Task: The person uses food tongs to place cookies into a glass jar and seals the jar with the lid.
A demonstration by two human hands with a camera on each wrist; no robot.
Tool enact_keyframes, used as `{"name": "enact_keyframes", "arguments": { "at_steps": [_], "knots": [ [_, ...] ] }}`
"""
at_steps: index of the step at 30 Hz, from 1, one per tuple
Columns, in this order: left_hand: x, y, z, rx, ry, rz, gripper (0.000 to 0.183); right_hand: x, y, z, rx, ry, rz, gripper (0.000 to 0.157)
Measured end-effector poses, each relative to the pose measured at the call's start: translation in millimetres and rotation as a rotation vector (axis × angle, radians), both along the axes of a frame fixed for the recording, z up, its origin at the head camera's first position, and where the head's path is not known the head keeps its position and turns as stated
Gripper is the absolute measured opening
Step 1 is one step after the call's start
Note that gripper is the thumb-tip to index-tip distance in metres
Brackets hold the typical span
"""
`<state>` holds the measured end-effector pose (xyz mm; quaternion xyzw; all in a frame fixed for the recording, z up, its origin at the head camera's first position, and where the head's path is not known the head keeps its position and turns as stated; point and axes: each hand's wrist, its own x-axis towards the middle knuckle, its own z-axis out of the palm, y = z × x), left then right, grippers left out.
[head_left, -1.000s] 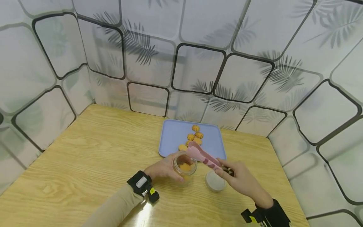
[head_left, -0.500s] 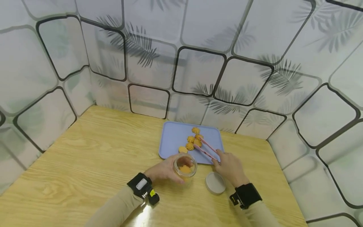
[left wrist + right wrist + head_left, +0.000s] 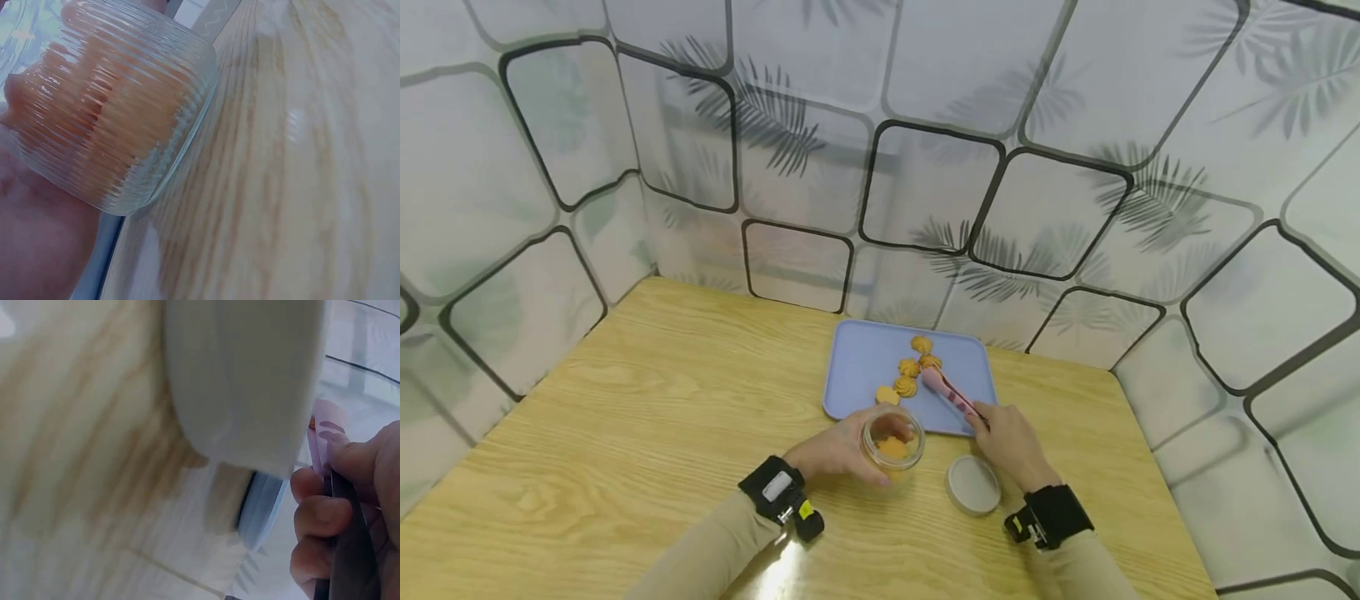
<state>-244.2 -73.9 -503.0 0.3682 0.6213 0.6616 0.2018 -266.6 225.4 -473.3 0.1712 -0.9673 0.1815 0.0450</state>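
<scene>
We see the head view bright and fairly even, with white glare on the table [image 3: 625,417] near the bottom edge. Both wrist views look dimmer, bluish and soft to us; small highlights streak the jar [image 3: 125,112], and the lid [image 3: 250,381] is blurred.

A pale yellow, wood-grained tabletop [image 3: 625,400] stretches back to a whitish, patterned back wall [image 3: 805,187]. A matching left wall [image 3: 490,192] and right wall [image 3: 1270,317] flank it, meeting it at corners. Rounded, four-sided outlines in black and grey cover all three, overlaid with feathery grey leaf prints [image 3: 778,125]; faint greenish patches tint the left one. Soft dusky bands cross the back. A bright white glare [image 3: 778,571] shines on the wood's near part.
</scene>
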Motion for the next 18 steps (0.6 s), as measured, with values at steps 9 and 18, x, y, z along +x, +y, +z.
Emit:
{"name": "enact_keyframes", "arguments": {
  "at_steps": [9,18],
  "knots": [
    [2.1,1.6,-1.2,0.018,0.035,0.014,0.080,41.9,7.1,20.6,-0.407,-0.204,0.014,0.036],
    [2.5,-0.4,-0.6,-0.013,0.029,0.020,0.079,82.1,7.5,54.6,-0.699,-0.428,0.292,0.033]
  ]
}}
